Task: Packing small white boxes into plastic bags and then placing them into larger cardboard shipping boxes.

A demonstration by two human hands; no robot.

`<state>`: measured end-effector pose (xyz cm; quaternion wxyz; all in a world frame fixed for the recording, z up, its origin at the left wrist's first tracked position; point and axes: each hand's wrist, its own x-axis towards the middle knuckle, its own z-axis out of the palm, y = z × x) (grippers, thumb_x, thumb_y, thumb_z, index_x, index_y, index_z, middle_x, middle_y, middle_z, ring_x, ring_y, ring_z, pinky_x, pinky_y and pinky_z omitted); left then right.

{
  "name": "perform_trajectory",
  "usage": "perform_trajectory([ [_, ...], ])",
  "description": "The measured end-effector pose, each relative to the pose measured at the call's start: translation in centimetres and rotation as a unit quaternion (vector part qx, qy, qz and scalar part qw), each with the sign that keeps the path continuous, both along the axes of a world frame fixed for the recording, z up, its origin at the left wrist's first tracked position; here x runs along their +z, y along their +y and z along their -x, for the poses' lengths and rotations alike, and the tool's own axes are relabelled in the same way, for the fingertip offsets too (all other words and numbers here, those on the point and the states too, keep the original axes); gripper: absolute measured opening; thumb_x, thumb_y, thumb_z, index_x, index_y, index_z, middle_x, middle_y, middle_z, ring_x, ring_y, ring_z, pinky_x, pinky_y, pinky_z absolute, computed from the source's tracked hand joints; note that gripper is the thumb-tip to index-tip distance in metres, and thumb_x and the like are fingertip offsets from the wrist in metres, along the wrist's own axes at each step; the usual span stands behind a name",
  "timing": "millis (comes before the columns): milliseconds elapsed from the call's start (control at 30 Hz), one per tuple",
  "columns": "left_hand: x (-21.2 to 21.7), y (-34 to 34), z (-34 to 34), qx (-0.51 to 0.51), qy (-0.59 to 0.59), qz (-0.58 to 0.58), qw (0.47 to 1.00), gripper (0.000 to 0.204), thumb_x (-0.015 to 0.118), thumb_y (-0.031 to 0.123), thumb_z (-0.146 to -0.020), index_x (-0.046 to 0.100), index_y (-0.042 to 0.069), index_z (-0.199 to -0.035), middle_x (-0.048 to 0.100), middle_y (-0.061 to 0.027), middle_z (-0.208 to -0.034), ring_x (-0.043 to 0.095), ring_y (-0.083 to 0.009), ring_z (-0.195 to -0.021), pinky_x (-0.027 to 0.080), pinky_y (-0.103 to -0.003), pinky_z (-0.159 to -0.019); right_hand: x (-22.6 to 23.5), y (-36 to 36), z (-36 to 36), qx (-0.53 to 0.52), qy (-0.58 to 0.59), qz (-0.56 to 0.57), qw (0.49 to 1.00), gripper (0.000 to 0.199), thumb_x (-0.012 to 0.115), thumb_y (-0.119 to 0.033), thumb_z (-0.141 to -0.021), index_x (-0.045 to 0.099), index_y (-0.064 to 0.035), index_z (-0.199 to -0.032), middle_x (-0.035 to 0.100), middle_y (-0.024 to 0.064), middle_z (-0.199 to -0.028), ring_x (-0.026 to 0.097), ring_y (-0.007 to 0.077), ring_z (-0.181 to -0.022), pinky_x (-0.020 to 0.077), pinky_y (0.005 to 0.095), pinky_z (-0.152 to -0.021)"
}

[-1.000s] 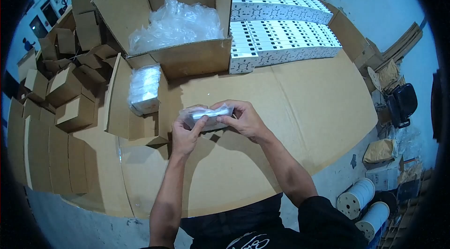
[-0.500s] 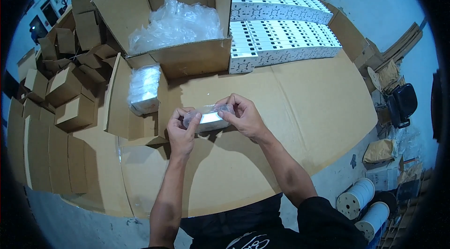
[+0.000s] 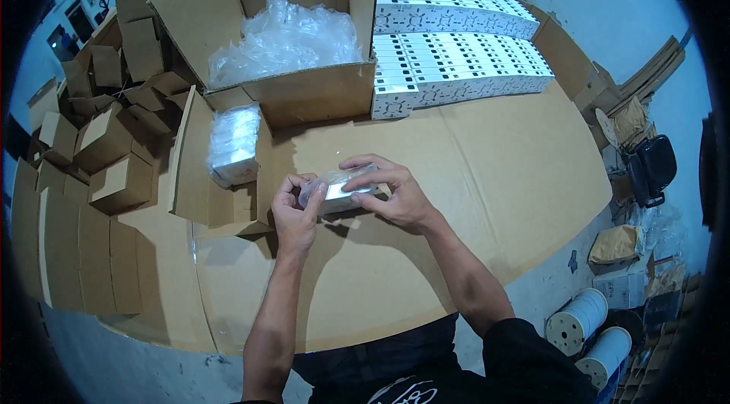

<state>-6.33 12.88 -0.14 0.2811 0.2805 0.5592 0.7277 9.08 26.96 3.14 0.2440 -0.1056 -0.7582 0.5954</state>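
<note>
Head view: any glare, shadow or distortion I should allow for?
Head view: glare on the packet between left hand and right hand; head view: arm shadows darken the cardboard; head view: fisheye bows the cardboard's edges, picture corners go black.

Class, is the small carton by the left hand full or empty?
Partly filled: the small carton holds plastic-wrapped packs at its far end, bare cardboard showing nearer.

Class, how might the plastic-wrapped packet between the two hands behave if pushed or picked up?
The packet would probably slide rather than roll, since its sides look flat. Its glossy wrap might feel slippery, and the wrap's creases suggest it is floppy.
</note>
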Motion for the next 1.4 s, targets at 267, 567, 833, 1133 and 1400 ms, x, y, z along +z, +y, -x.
perform_trajectory([
  [267, 1.4, -1.0, -1.0, 0.241, 0.475, -0.125, 0.837, 0.04, 0.085, 0.005, -0.076, 0.056, 0.003, -0.104, 0.063, -0.0098, -0.097, 0.062, -0.0266, -0.087, 0.05, -0.039, -0.081, -0.6, 0.1, 0.2, -0.039, -0.014, 0.022, 0.999, 0.022, 0.074, -0.004, -0.087, 0.076, -0.0027, -0.109, 0.076, 0.0084, -0.109, 0.069, 0.017, -0.105, 0.0534, 0.0312, -0.094],
  [567, 2.3, -0.1, -1.6, 0.055, 0.559, -0.034, 0.826, 0.027, 0.076, -0.005, -0.078, 0.069, 0.001, -0.104, 0.069, -0.0116, -0.109, 0.067, -0.031, -0.105, 0.055, -0.042, -0.09, -0.7, 0.4, 0.1, -0.037, -0.019, 0.033, 0.999, 0.029, 0.075, -0.006, -0.087, 0.07, -0.0015, -0.114, 0.075, 0.0079, -0.106, 0.069, 0.0161, -0.102, 0.0534, 0.0317, -0.093],
  [833, 1.5, -0.2, -0.6, -0.001, 0.362, -0.007, 0.932, 0.03, 0.075, -0.007, -0.081, 0.069, 0.001, -0.109, 0.072, -0.0128, -0.111, 0.07, -0.0277, -0.106, 0.056, -0.037, -0.091, 1.9, -0.2, -0.2, -0.099, 0.007, -0.117, 0.988, 0.046, 0.079, -0.007, -0.081, 0.067, -0.0053, -0.126, 0.072, 0.0072, -0.119, 0.064, 0.0218, -0.113, 0.0511, 0.0364, -0.1],
  [1133, 1.0, -0.7, -0.6, -0.04, 0.227, 0.027, 0.973, 0.036, 0.073, -0.004, -0.089, 0.061, -0.001, -0.122, 0.068, -0.0096, -0.114, 0.065, -0.0174, -0.109, 0.051, -0.031, -0.096, 4.0, 0.5, -0.7, -0.048, -0.077, -0.376, 0.922, 0.027, 0.075, -0.011, -0.084, 0.075, -0.0079, -0.111, 0.073, 0.0104, -0.097, 0.061, 0.0304, -0.1, 0.0516, 0.0424, -0.09],
  [1400, -0.1, -2.5, -2.6, -0.012, 0.23, 0.096, 0.968, 0.066, 0.066, -0.001, -0.093, 0.036, 0.004, -0.151, 0.062, -0.0211, -0.128, 0.065, -0.0284, -0.115, 0.051, -0.037, -0.099, 6.1, 2.3, 1.8, 0.06, -0.249, -0.491, 0.832, 0.013, 0.071, -0.009, -0.086, 0.069, -0.0027, -0.097, 0.07, 0.0169, -0.092, 0.064, 0.0351, -0.095, 0.0517, 0.0476, -0.085],
])
